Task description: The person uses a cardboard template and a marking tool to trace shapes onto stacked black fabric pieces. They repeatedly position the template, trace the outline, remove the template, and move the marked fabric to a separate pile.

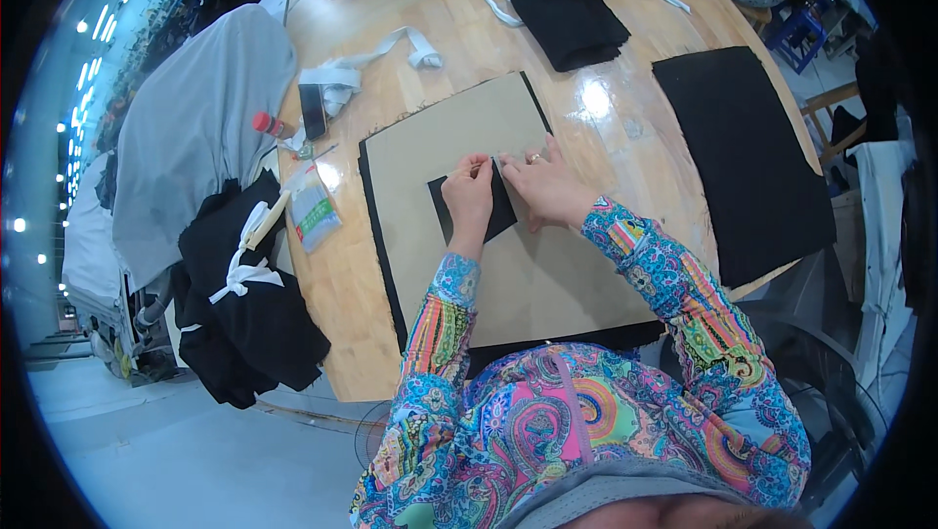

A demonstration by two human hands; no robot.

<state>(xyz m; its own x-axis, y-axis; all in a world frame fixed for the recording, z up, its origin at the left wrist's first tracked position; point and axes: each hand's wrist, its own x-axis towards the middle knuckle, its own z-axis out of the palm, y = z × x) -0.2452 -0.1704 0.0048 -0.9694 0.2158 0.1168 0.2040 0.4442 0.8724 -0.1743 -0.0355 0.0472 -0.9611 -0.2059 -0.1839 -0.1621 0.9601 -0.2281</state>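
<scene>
A small black fabric square lies tilted on a large tan panel, whose left and lower edges show black cloth underneath. Over the square's upper edge, my left hand is closed in a pinch; what sits between its fingertips is too small to make out. Just right of it, my right hand rests on the panel with fingers stretched and apart, their tips at the square's upper right corner. A ring shows on one of its fingers.
Black fabric panels lie at the right and far side of the wooden table. On the left are white tape, a phone, a red-capped bottle and a plastic packet. Black garments hang over the left edge.
</scene>
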